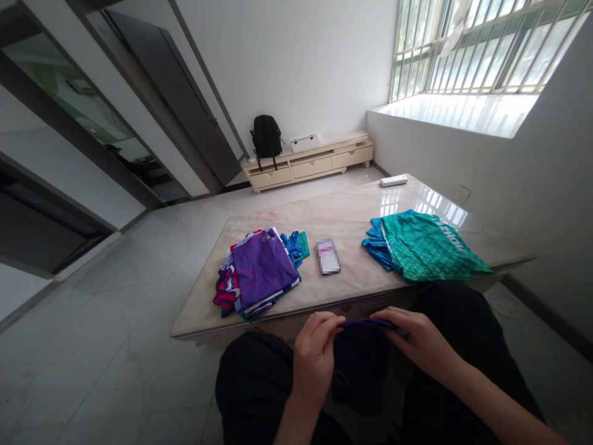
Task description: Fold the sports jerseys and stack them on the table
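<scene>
I sit at a low marble table (352, 216). Between my knees, below the table's front edge, hangs a dark purple garment (361, 364). My left hand (315, 355) pinches its upper edge on the left, and my right hand (417, 340) grips the same edge on the right. On the table's left lies a pile of folded clothes (259, 272) with a purple piece on top. A teal and blue pile of garments (424, 247) lies on the right. A phone (328, 256) rests between the two piles.
A white remote (393, 180) lies at the table's far edge. Beyond it a low wooden TV cabinet (310, 162) stands against the wall, with a black backpack (266, 139) on it. A barred window (486, 46) is at the right, dark doors at the left.
</scene>
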`<state>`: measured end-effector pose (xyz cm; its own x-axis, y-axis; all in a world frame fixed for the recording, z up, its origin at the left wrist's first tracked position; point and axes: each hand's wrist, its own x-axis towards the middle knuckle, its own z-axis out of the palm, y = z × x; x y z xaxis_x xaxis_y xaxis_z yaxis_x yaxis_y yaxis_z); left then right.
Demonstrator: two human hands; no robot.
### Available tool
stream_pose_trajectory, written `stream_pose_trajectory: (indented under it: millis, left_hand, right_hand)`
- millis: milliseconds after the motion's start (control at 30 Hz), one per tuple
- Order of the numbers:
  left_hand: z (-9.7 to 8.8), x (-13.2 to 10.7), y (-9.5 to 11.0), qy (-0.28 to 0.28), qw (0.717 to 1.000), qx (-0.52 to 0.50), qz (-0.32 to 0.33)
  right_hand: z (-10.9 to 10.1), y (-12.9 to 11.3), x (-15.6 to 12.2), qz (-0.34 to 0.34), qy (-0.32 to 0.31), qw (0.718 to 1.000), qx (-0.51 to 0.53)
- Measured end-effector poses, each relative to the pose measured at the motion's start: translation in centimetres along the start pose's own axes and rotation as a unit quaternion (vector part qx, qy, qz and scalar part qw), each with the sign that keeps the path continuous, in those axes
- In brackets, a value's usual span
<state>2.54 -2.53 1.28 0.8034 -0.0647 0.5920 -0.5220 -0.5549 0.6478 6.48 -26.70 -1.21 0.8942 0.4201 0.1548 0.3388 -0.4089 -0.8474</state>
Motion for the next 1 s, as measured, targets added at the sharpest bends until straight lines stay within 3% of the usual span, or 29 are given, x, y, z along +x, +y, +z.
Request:
stream_pose_trajectory:
  millis: [167,333,567,700,800,900,1000]
  left_hand:
    - [0.0,-0.1,-0.8,0.015,1.0,0.003,0.004]
    - [0.5,-0.4,-0.7,0.04,0.999,0.004,-0.033]
    - [2.6,-1.9,-0.9,0.103,0.986,0.025,-0.132]
    - [2.5,-2.9,-1.1,0.113,0.987,0.092,-0.066]
    - [1.3,-3.1,-0.8,0.084,0.992,0.093,0.005]
    - [0.4,-0.7,-0.8,0.022,0.996,0.073,0.036]
    - [0.3,6.5,-1.0,-0.054,0.994,0.083,0.05]
  right_hand:
    - [-0.8,0.7,0.1,-0.061,0.042,0.997,-0.034]
    - [-0.6,0.7,0.0,-0.085,0.089,0.992,-0.033]
    - [0.6,0.4,0.0,-0.114,0.068,0.99,-0.054]
    - [0.3,0.2,-1.0,-0.09,0.039,0.993,-0.067]
    - [-0.6,-0.7,-2.5,-0.053,0.021,0.997,-0.044]
    - [-2.3,-1.5,-2.1,0.0,0.008,1.0,-0.022]
    - [-5.5,-2.0,2.7,0.002,0.022,1.0,-0.015]
